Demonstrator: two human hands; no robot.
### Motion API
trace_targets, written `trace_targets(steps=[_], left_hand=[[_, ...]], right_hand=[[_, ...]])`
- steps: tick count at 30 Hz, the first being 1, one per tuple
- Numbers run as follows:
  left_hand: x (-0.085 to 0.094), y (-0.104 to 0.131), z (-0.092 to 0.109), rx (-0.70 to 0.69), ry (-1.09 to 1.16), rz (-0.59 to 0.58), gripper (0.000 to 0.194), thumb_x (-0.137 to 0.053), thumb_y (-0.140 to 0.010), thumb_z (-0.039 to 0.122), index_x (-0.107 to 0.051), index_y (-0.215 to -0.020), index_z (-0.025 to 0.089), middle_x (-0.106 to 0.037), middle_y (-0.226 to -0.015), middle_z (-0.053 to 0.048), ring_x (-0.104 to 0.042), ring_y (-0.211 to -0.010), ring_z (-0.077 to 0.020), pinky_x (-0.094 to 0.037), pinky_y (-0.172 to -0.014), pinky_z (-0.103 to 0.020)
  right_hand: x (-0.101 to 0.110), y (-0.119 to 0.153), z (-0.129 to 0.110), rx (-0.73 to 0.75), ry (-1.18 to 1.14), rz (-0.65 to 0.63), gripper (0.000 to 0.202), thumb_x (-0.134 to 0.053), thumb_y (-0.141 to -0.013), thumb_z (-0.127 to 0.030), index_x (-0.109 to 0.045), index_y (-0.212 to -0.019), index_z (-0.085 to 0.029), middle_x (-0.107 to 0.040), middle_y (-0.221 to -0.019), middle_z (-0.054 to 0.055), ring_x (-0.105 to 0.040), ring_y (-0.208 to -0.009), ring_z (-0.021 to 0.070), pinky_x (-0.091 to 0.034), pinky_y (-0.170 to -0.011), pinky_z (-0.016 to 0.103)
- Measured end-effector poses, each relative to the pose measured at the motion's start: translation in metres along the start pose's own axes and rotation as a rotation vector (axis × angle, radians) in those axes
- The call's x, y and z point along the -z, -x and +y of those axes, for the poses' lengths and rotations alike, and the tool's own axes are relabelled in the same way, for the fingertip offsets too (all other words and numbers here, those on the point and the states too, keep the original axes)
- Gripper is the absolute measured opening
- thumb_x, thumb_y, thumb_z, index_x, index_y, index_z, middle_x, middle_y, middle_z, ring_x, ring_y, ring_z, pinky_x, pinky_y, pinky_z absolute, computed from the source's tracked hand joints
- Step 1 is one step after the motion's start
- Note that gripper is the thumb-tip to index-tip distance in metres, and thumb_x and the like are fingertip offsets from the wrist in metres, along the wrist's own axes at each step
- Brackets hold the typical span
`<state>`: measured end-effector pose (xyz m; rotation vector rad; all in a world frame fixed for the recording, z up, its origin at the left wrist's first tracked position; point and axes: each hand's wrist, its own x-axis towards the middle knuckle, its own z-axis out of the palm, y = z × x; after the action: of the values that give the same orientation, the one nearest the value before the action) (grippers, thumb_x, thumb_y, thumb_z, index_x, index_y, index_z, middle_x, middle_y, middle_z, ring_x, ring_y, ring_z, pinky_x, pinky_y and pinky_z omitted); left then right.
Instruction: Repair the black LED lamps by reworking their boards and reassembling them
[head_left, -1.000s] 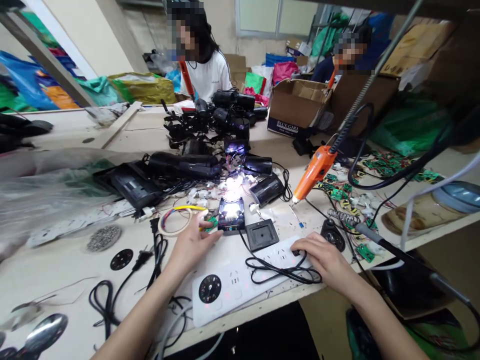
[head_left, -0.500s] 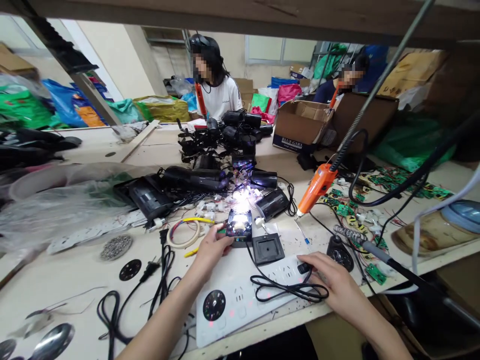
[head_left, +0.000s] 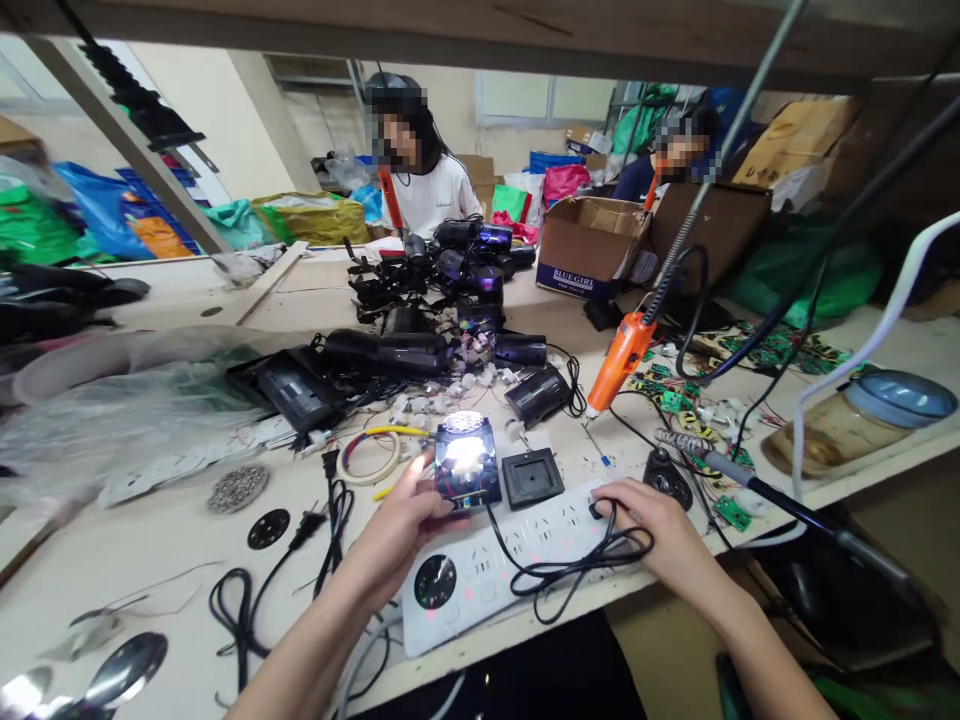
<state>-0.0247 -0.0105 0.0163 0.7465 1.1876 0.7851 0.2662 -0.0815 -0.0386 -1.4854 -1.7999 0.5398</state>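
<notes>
My left hand [head_left: 409,520] grips the left side of a small black lamp unit [head_left: 469,488], whose bright white light faces up toward me. A thin black cable [head_left: 581,575] runs from it in loose loops over a white power strip [head_left: 491,600]. At the strip's right end, my right hand [head_left: 656,520] has its fingers closed around the cable's black plug [head_left: 598,508], which sits at a socket; how far in it is, I cannot tell. Beside the lamp unit lies a square black frame [head_left: 531,478]. A round black disc [head_left: 435,582] rests on the strip's left end.
An orange electric screwdriver [head_left: 621,360] hangs at the right. Beyond it lie green circuit boards [head_left: 679,402] and a soldering iron [head_left: 750,480]. Black housings [head_left: 390,352] are heaped at the middle back. A tape roll [head_left: 370,458] lies left. Two people sit across the table.
The lamp unit has come nearer and tilted, so its light faces up at me instead of glaring over the parts behind. My right hand stays at the plug. The view has shifted slightly.
</notes>
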Motion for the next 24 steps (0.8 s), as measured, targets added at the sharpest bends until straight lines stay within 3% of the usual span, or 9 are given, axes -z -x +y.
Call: trace_targets(steps=[6,11,17,21,24], left_hand=[[-0.004,0.056,-0.025,0.083,-0.026,-0.190,0.084,-0.062,-0.067,0.013,-0.035,-0.146,0.024,-0.067,-0.113,-0.007,-0.062,-0.096,-0.0236,-0.053,-0.073,-0.030],[-0.011,0.087,-0.058,0.282,-0.035,-0.363,0.074,-0.065,-0.071,0.016,-0.044,-0.141,0.024,-0.066,-0.109,-0.006,-0.058,-0.094,-0.0213,-0.053,-0.074,-0.030],[-0.033,0.089,-0.090,0.437,-0.005,-0.527,0.067,-0.069,-0.066,0.015,-0.054,-0.131,0.019,-0.064,-0.098,-0.006,-0.057,-0.086,-0.0185,-0.055,-0.074,-0.031],[-0.049,0.077,-0.105,0.509,0.018,-0.646,0.064,-0.069,-0.064,0.010,-0.056,-0.126,0.018,-0.065,-0.102,-0.005,-0.058,-0.082,-0.0151,-0.056,-0.074,-0.030],[-0.061,0.065,-0.118,0.576,0.028,-0.688,0.062,-0.068,-0.065,0.009,-0.056,-0.125,0.015,-0.067,-0.102,-0.007,-0.063,-0.083,-0.0166,-0.056,-0.073,-0.029]], right_hand=[[0.002,-0.004,0.013,-0.156,-0.125,-0.056,0.023,-0.059,-0.084,-0.036,-0.071,-0.089,-0.018,-0.071,-0.083,0.007,-0.066,-0.070,0.0193,-0.053,-0.066,0.028],[0.018,-0.012,0.012,-0.201,-0.193,-0.214,0.018,-0.058,-0.083,-0.031,-0.070,-0.089,-0.018,-0.074,-0.084,0.005,-0.070,-0.079,0.0195,-0.055,-0.071,0.027],[0.034,-0.014,0.003,-0.233,-0.174,-0.246,0.013,-0.062,-0.080,-0.023,-0.072,-0.084,-0.016,-0.072,-0.075,0.003,-0.067,-0.077,0.0201,-0.051,-0.069,0.027],[0.028,-0.010,0.003,-0.264,-0.236,-0.205,0.014,-0.062,-0.082,-0.022,-0.071,-0.089,-0.016,-0.073,-0.084,0.005,-0.068,-0.083,0.0199,-0.052,-0.076,0.029],[0.019,-0.006,0.009,-0.291,-0.304,-0.105,0.014,-0.061,-0.083,-0.019,-0.070,-0.093,-0.017,-0.074,-0.095,0.007,-0.069,-0.093,0.0193,-0.052,-0.087,0.031]])
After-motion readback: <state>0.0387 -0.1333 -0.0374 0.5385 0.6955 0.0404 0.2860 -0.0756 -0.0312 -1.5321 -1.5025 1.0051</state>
